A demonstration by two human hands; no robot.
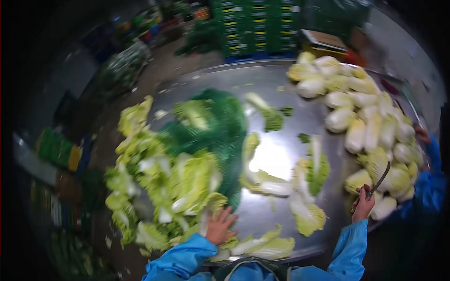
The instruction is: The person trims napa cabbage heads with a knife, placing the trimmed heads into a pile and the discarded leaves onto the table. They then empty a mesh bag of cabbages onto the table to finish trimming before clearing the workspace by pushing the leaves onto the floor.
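Observation:
My left hand [220, 226] is spread open over the near edge of a heap of loose cabbage leaves [187, 182], fingers apart, seemingly touching a leaf. In my right hand [363, 206] is a knife [382, 179] with a curved dark blade pointing up and away from me. Just beyond that hand lies a large pile of trimmed napa cabbages [368, 124]. Single leaves [307, 208] are scattered on the metal table [276, 218] between my hands. A green mesh net [227, 124] lies behind the leaf heap, with a cabbage [194, 114] on it.
At the right edge another person's blue sleeve [433, 152] and hand [423, 134] reach to the cabbage pile. Stacked green crates [255, 28] stand behind the table. Filled mesh sacks [122, 70] and more crates [56, 147] are on the floor to the left.

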